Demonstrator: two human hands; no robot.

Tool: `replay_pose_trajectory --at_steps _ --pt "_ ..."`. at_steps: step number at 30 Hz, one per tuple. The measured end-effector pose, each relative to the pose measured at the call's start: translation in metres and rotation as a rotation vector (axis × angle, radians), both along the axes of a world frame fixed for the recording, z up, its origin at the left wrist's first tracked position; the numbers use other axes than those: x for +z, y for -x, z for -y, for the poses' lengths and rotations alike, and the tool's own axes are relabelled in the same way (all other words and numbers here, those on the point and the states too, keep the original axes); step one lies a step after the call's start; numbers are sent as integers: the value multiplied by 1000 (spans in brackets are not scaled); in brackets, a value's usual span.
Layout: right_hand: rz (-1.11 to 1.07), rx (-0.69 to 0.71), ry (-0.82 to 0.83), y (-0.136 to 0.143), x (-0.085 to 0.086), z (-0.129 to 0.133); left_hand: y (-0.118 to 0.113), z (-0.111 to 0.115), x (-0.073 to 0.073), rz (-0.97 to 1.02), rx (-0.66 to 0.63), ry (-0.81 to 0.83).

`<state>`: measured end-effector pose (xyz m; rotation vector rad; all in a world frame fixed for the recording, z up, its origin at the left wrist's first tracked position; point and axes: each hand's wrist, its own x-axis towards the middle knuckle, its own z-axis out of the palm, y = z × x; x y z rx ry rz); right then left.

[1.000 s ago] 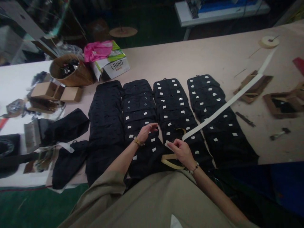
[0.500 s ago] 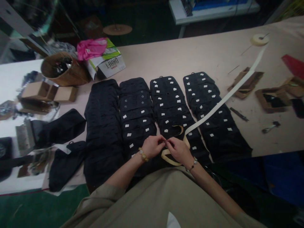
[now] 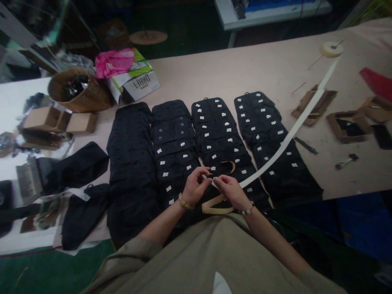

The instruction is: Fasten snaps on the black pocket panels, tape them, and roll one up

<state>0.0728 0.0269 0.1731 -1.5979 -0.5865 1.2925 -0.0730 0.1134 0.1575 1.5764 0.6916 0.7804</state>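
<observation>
My left hand is curled, thumb and forefinger close to the tape's end; a tiny pale bit shows at its fingertips, too small to name. Pinched in my right hand is a strip of white tape, which rises to a roll at the far right. A yellowish loop of strip hangs below my right hand, and another curl lies just above it. Under both hands are overlapping black fabric pieces in rows, many bearing small white patches.
On the left stand a round bin, a printed carton with pink plastic, and small cardboard boxes. Open boxes and a dark tool lie at right. The table's front edge is close to my body.
My hands have drawn slightly apart, and my left fingers have loosened from my right fingertips. The tape from the roll now curves lower into my right hand. The view has shifted slightly.
</observation>
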Motion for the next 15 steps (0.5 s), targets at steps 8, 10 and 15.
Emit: replay_pose_trajectory --at_steps 8,10,15 --pt "375 165 -49 -10 2 0 -9 -9 -3 -14 -121 251" --pt "459 263 -79 -11 3 -1 -9 -11 -1 -116 -88 119" --pt "840 421 -44 -11 8 -4 -10 -18 5 -278 -162 -186"
